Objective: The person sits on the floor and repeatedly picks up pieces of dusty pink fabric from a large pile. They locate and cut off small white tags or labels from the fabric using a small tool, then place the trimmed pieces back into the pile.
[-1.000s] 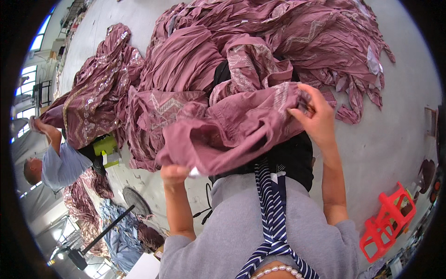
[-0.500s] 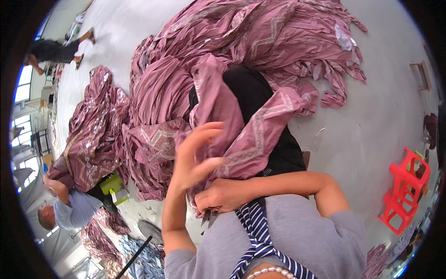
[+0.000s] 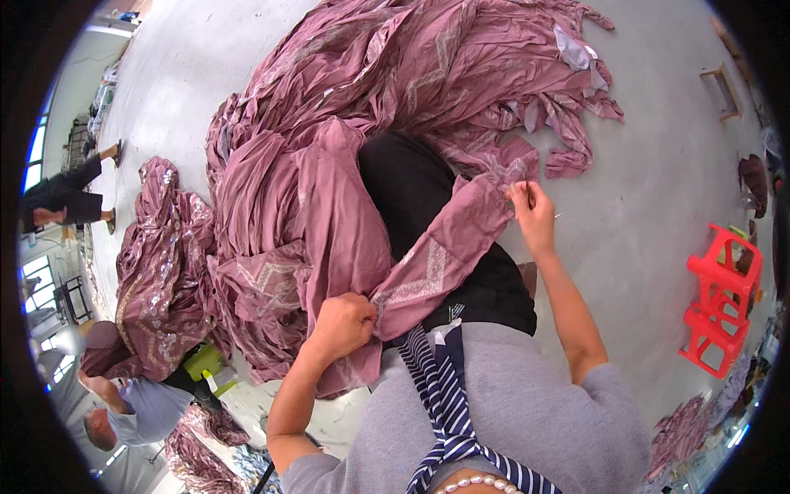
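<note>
Step in hand, as I read it: one mauve-pink pleated fabric piece with a pale zigzag border (image 3: 436,255) is stretched out between both hands, over the lap in black trousers (image 3: 428,198)

- left hand (image 3: 341,323): closed in a fist, gripping the bunched lower end of the piece, at about 7 o'clock from picture centre
- right hand (image 3: 531,212): fingertips pinched on the far upper corner of the same piece, at about 2 o'clock; something thin seems to stick out of the pinch, too small to tell what
- the piece runs taut and diagonal from 7 to 2 o'clock, touching the trousers beneath

Judged next move calls for keeping the edge flat under tension, with the pinch held fine at the corner and the fist not slipping on the gathered cloth

Around:
- big heap of the same mauve-pink cloth (image 3: 428,74) on the grey concrete floor (image 3: 658,165), from 10 to 1 o'clock, its near folds spilling onto the lap just beside the held piece; likeliest thing to snag or get dragged along
- second smaller mauve pile (image 3: 156,272) at 9 o'clock
- red plastic stool (image 3: 720,300) at 3 o'clock, well apart
- another person in a pale shirt (image 3: 136,412) crouched at 8 o'clock, and a person in dark clothes (image 3: 58,198) at 9 o'clock near the rim, both clear of the hands
- striped navy-and-white tie or scarf (image 3: 440,387) hangs down the grey top, near the left fist, could tangle
</note>
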The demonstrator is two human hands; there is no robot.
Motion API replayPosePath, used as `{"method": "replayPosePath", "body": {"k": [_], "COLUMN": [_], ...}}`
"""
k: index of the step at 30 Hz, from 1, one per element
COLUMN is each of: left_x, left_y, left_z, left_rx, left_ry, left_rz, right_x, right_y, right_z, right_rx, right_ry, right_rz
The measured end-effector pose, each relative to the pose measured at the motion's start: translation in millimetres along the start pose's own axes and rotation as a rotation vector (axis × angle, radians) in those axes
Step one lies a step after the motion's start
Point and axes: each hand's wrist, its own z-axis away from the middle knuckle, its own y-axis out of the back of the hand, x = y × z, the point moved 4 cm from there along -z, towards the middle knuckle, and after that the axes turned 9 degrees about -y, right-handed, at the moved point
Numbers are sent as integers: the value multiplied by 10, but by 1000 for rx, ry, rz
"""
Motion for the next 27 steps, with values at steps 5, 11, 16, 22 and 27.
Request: {"method": "replayPosePath", "body": {"k": [5,11,16,22,27], "left_x": [13,-45,-101,-131,-279], "left_y": [-125,286,257,217,123], "left_z": [-88,-410,-815,-1012,-1144], "left_rx": [-143,366,471,426,408], "left_ry": [27,237,342,324,391], "left_rz": [-114,484,984,655,897], "right_x": [211,-540,-923,-836,-842], "right_y": [-241,-483,-689,-818,-802], "right_z": [-99,226,735,932,965], "right_rx": [-487,-476,-360,-392,-415], "right_ry": [-722,-30,888,982,1005], "right_rz": [-407,-157,387,514,513]}}
